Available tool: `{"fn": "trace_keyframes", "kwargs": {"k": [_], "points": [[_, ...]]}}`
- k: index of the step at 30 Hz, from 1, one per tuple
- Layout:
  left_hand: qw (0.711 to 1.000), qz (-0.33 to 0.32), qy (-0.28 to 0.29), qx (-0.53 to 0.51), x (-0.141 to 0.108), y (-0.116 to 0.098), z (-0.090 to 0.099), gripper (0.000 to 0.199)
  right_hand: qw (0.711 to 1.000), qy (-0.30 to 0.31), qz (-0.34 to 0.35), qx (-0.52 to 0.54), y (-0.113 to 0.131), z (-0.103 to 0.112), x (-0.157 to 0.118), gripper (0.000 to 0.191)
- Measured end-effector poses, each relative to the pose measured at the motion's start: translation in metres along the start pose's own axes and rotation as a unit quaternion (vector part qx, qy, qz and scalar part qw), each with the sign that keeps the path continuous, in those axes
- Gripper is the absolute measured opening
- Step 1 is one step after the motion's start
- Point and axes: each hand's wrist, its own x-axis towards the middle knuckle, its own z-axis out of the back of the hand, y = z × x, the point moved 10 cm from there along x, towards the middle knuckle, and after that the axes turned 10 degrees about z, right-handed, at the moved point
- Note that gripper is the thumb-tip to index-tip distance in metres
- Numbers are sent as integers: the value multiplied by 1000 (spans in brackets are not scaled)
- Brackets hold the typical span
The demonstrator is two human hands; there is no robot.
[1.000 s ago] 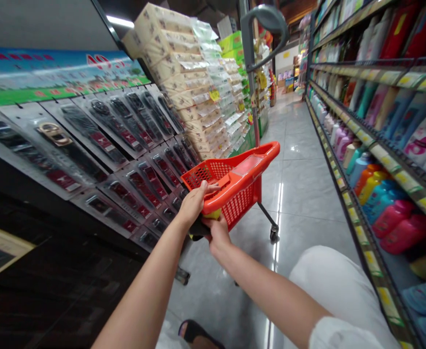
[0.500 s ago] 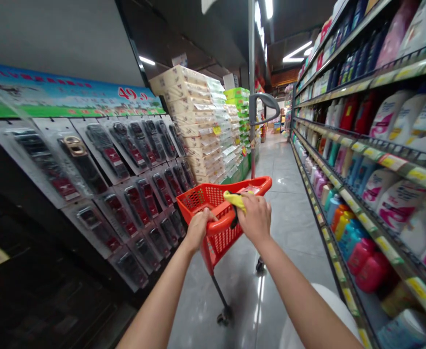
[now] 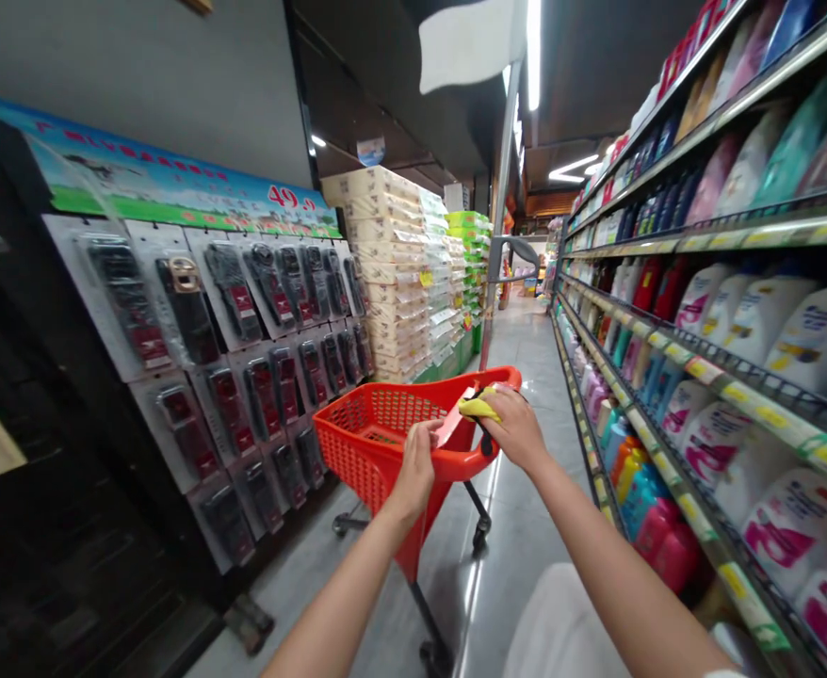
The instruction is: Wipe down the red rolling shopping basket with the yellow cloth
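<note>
Red plastic basket trolley (image 3: pixel 378 435) stands on the aisle floor directly ahead of us at 12 o'clock. Our left hand (image 3: pixel 414 468) is curled closed over its near rim. Our right hand (image 3: pixel 519 428), at 1 o'clock, is closed around a yellow item (image 3: pixel 477 407) above the rim. Bottle shelves (image 3: pixel 703 377) run along 3 o'clock; packaged goods (image 3: pixel 244 320) hang at 9 o'clock.

Red mesh shopping cart (image 3: pixel 375 438) upright in aisle, yellow item (image 3: pixel 479 407) at its rim
</note>
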Motion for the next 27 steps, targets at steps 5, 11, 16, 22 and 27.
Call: {"fn": "trace_keyframes", "kwargs": {"k": [5, 11, 16, 22, 27], "points": [[988, -26, -56, 143, 10, 21, 43, 50, 999, 13, -27, -23, 8, 23, -26, 20], [899, -34, -15, 437, 36, 80, 66, 39, 996, -57, 48, 43, 25, 42, -52, 24], [843, 19, 49, 535, 40, 107, 54, 43, 998, -51, 1, -26, -9, 36, -33, 20], [837, 48, 33, 543, 44, 102, 50, 48, 979, -17, -12, -201, 23, 15, -33, 5], [848, 52, 23, 526, 39, 99, 48, 52, 961, -32, 90, -261, 81, -37, -45, 16]]}}
